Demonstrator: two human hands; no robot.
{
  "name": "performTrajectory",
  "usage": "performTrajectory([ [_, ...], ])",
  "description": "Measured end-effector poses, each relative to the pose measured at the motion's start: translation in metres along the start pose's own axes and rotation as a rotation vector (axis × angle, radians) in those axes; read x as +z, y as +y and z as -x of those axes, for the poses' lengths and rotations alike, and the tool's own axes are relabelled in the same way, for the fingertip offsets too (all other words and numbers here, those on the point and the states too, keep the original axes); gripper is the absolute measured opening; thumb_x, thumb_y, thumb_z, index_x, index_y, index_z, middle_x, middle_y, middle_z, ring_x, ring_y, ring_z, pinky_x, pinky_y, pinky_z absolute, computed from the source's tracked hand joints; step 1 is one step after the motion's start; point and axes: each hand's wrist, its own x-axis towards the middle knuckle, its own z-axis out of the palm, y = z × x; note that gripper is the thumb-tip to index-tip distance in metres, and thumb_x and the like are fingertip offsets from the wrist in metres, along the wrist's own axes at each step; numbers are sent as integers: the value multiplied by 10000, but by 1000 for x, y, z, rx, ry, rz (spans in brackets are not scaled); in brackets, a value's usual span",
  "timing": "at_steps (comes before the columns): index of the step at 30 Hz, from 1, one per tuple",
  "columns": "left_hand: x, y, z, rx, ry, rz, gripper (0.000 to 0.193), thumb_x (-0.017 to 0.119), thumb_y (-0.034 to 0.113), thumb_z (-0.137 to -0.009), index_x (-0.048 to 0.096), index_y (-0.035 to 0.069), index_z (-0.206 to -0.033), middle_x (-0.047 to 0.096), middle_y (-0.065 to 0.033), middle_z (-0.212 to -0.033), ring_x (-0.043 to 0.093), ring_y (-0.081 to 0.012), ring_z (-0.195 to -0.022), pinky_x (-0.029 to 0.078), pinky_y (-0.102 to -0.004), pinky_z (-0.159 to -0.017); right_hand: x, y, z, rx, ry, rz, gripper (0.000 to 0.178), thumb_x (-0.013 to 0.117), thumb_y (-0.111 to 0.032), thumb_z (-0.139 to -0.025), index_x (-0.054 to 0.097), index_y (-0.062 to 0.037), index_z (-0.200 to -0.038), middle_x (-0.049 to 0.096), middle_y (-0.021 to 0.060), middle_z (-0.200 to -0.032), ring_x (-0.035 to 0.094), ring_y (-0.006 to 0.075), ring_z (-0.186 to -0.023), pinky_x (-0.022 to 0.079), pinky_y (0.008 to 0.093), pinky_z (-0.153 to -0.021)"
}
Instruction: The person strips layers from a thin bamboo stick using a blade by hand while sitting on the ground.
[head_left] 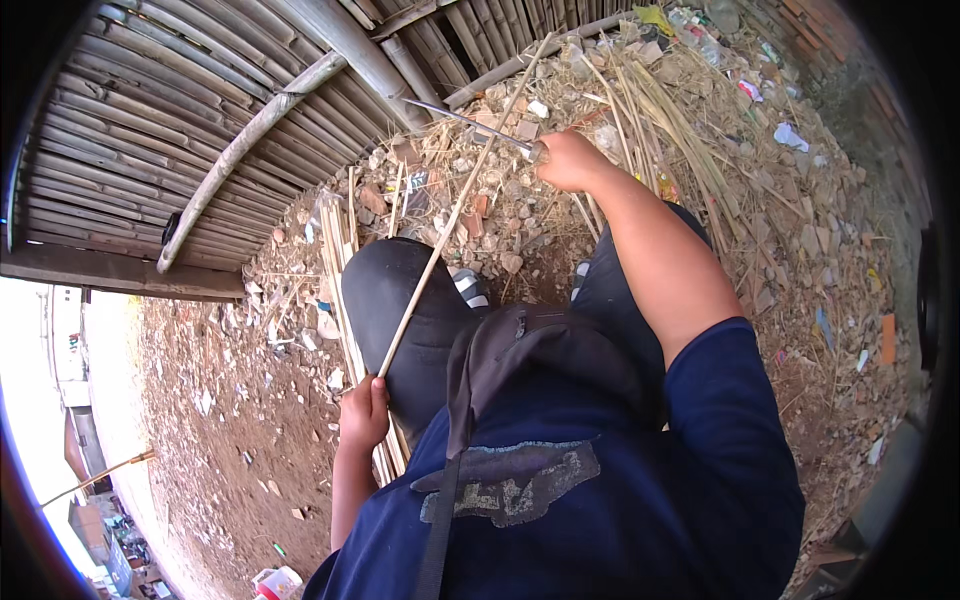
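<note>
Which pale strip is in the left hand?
The lone strip slanting up from the left hand, crossing the knife in view; other strips lie grouped by the left leg or past the right hand.

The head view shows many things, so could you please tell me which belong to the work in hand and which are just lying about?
Work:
- strip, left hand
- knife, right hand
- probably spare strips

Lying about:
- white scrap
- blue scrap
- orange block
</note>
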Motion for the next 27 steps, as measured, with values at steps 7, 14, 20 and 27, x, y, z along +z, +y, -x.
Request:
performTrajectory([
  [7,7,13,6,-31,23,-176,414,470,325,-1057,517,27,-774,556,-209,-625,591,-439,-596,433,-503,-543,7,-54,49,-246,-105,68,267,710,-188,-786,696,-68,-1024,695,184,-874,696,344,-879,536,464,-775],
  [14,15,-1,-1,28,121,-241,388,497,290,-1036,499,32,-747,563,-226,-625,586,-456,-589,430,-524,-529,20,-20,17,-177,-167,52,305,689,-158,-772,711,-112,-1073,717,171,-976,695,363,-946,553,480,-817],
  [20,6,-7,-2,45,60,-195,386,498,309,-1039,499,44,-760,570,-221,-630,585,-464,-586,444,-538,-540,7,-69,55,-311,-140,206,243,702,-212,-825,705,-139,-1057,721,142,-980,701,355,-959,560,479,-828],
  [27,14,-33,-4,114,116,-198,334,503,267,-1029,500,46,-778,563,-215,-610,574,-471,-581,442,-550,-544,26,10,0,-40,45,94,213,641,-153,-839,698,-96,-1036,724,149,-977,709,338,-928,556,477,-835],
])
